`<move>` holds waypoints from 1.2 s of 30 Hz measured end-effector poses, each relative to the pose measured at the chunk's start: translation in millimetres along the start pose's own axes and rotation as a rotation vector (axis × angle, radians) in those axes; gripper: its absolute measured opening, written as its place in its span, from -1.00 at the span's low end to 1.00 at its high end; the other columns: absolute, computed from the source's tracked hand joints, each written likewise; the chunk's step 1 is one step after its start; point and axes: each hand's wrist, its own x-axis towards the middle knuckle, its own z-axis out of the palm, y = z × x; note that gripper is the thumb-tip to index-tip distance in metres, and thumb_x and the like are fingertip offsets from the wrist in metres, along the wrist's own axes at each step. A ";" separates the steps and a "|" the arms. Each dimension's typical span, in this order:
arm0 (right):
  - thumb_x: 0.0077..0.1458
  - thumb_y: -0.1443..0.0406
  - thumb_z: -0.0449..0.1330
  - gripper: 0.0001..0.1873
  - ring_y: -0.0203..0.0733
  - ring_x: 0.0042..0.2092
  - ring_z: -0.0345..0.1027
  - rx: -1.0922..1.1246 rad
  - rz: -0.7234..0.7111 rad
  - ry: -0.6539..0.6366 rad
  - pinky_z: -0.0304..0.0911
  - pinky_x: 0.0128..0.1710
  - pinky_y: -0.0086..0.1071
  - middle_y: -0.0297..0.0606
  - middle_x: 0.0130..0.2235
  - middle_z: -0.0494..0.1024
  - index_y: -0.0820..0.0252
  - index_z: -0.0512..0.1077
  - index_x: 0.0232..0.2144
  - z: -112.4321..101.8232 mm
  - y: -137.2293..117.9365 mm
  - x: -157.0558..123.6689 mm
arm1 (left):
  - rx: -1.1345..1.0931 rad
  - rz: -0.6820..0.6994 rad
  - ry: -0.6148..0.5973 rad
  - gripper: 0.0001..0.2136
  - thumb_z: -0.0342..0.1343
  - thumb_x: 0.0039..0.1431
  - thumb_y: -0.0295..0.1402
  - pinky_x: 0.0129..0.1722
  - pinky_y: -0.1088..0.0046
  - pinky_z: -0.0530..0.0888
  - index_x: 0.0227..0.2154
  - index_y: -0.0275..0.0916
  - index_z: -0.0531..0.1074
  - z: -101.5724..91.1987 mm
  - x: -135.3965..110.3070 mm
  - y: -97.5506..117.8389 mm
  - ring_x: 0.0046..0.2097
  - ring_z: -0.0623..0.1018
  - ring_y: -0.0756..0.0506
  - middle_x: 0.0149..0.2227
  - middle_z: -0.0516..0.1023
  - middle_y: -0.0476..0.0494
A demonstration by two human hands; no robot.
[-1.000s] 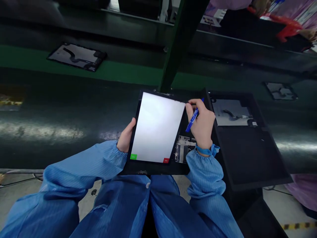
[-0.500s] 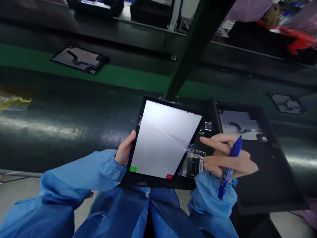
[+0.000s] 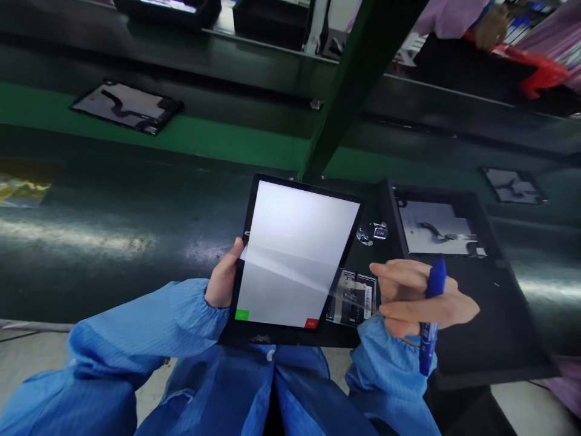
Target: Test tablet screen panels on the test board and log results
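My left hand [image 3: 223, 278] grips the left edge of a tablet [image 3: 295, 254], thumb over its black border. The tablet is tilted, its screen lit white, with a green box at the lower left and a red box at the lower right. A faint see-through strip [image 3: 276, 261] stretches across the screen toward my right; whether it is attached is unclear. My right hand [image 3: 422, 297] is beside the tablet with curled fingers, a blue marker pen [image 3: 431, 321] held between them. Whether its fingertips also pinch the strip I cannot tell.
A circuit assembly [image 3: 354, 300] lies right of the tablet, with small metal parts [image 3: 373, 232] above it. A black tray [image 3: 494, 327] holds a display panel [image 3: 438, 227]. More panels [image 3: 127, 108] lie on the green strip. A green post [image 3: 349, 85] rises ahead; a co-worker's hand [image 3: 492, 27] shows beyond.
The tablet has shifted slightly left with my left hand. My right hand has moved a little right and down, and the marker stands more upright. The see-through strip lies lower across the screen.
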 end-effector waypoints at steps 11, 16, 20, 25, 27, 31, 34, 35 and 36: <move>0.21 0.16 0.28 -0.87 -0.18 -0.20 0.54 0.128 0.432 0.165 0.51 -0.13 -0.24 -0.36 -0.25 0.59 0.01 0.47 -0.20 42.6 11.0 48.7 | 0.294 -0.174 -0.005 -0.54 0.05 0.30 -0.04 -0.16 0.32 0.57 -0.11 -0.36 0.61 4.2 5.1 -7.3 -0.12 0.65 -0.30 -0.18 0.67 -0.28; 0.04 0.06 0.40 -0.14 0.03 0.24 0.29 0.048 0.443 -0.073 0.22 0.30 -0.07 -0.19 0.18 0.40 -0.11 0.11 0.29 15.6 42.3 21.1 | 0.157 -0.211 -0.038 -0.54 0.02 0.32 -0.06 -0.15 0.28 0.58 0.01 -0.34 0.54 7.9 3.2 1.0 -0.12 0.66 -0.28 -0.19 0.67 -0.26; 0.12 -0.03 0.30 -0.19 0.02 0.20 0.36 0.044 0.524 -0.098 0.24 0.27 -0.01 -0.27 0.17 0.43 -0.18 0.06 0.31 14.9 56.4 7.2 | 0.101 -0.227 0.029 -0.53 -0.05 0.35 -0.06 -0.10 0.26 0.58 0.08 -0.30 0.51 11.8 3.6 4.2 -0.12 0.65 -0.27 -0.14 0.67 -0.23; 0.14 -0.14 0.20 -0.23 -0.02 0.20 0.37 0.123 0.595 0.049 0.29 0.23 -0.09 -0.33 0.14 0.46 -0.23 0.05 0.31 29.0 76.9 -5.0 | 0.039 -0.310 0.076 -0.44 -0.21 0.41 -0.07 -0.23 0.27 0.59 0.17 -0.38 0.42 14.7 4.9 8.0 -0.33 0.67 -0.24 -0.34 0.67 -0.22; 0.14 -0.18 0.14 -0.22 -0.02 0.19 0.38 0.146 0.605 0.072 0.31 0.22 -0.06 -0.30 0.13 0.48 -0.16 0.05 0.30 32.5 86.4 -10.3 | 0.010 -0.342 0.096 -0.43 -0.27 0.42 -0.09 -0.26 0.28 0.59 0.18 -0.39 0.40 18.1 4.9 10.1 -0.42 0.65 -0.20 -0.45 0.65 -0.17; 0.24 -0.08 0.05 -0.38 -0.09 0.14 0.43 0.162 0.688 0.125 0.33 0.19 -0.09 -0.26 0.09 0.52 -0.06 0.09 0.25 39.0 99.4 -18.0 | -0.011 -0.307 0.168 -0.48 -0.27 0.43 -0.18 -0.12 0.27 0.58 0.20 -0.41 0.36 22.7 5.3 12.3 -0.39 0.65 -0.18 -0.45 0.65 -0.14; 0.23 0.05 0.06 -0.47 -0.07 0.07 0.49 0.207 0.730 0.194 0.35 0.17 -0.06 -0.21 0.01 0.57 0.05 0.16 0.19 45.6 103.2 -20.1 | -0.004 -0.302 0.124 -0.48 -0.25 0.42 -0.18 0.05 0.18 0.51 0.24 -0.40 0.31 19.6 6.3 11.7 -0.19 0.67 -0.23 -0.26 0.68 -0.21; 0.23 0.07 0.07 -0.48 -0.06 0.06 0.50 0.208 0.749 0.205 0.36 0.16 -0.05 -0.18 0.00 0.58 0.08 0.17 0.17 47.7 103.8 -20.1 | -0.010 -0.311 0.092 -0.48 -0.25 0.42 -0.18 0.08 0.16 0.49 0.25 -0.39 0.30 17.5 6.7 11.2 -0.13 0.66 -0.25 -0.22 0.67 -0.23; 0.23 0.06 0.06 -0.49 -0.04 0.05 0.50 0.199 0.775 0.204 0.35 0.16 -0.03 -0.16 0.00 0.58 0.08 0.19 0.16 49.5 104.1 -19.9 | -0.020 -0.320 0.059 -0.48 -0.25 0.42 -0.17 0.10 0.15 0.48 0.25 -0.38 0.30 15.2 7.1 10.7 -0.10 0.65 -0.25 -0.19 0.67 -0.23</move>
